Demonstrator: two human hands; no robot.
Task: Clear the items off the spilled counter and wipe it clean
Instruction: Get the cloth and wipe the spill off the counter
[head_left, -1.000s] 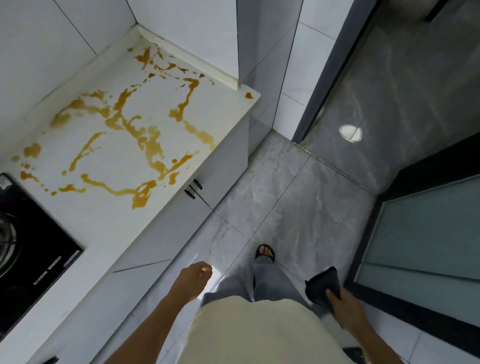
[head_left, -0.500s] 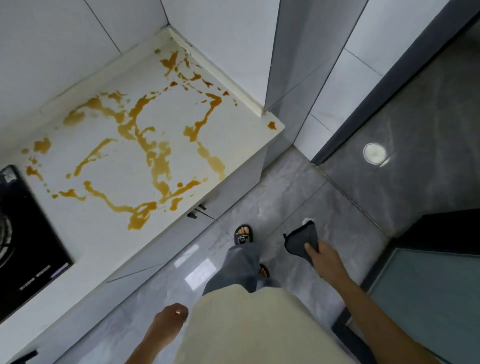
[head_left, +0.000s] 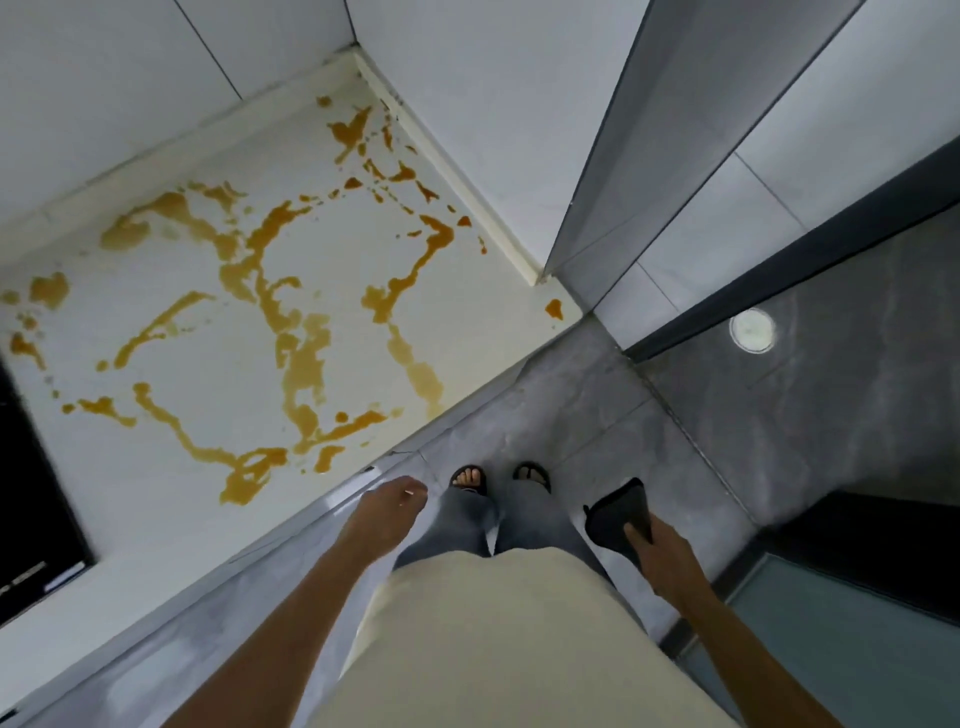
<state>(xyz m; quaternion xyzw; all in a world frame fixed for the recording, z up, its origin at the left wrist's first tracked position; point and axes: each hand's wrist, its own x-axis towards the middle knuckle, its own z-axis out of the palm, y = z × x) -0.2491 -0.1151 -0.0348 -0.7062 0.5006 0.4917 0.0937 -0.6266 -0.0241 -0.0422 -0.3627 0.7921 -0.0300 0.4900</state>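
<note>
Two bare hands are being carried low in front of the person at the white counter (head_left: 156, 519), whose near edge is now being faced squarely. Compared with half a second ago, the feet are being seen side by side near the cabinet front, where one was stepping ahead, so the approach is judged nearly finished. A dark cloth (head_left: 618, 517) is being pinched between thumb and fingers of the right hand (head_left: 662, 556) at about four o'clock of the view, well apart from the counter and over the grey floor (head_left: 597, 415). The left hand (head_left: 387, 514) is being held loosely curled and gripping nothing at about six o'clock, just beside the counter's front edge, higher and nearer that edge than before. An orange-brown spill (head_left: 301, 364) is being seen spread in streaks over most of the counter, from nine o'clock round to one o'clock, untouched as earlier. No loose items are being seen on the soiled part, so clearing is judged done and wiping is judged next, not yet begun. A black hob (head_left: 31, 499) is being cut off at the left border
</note>
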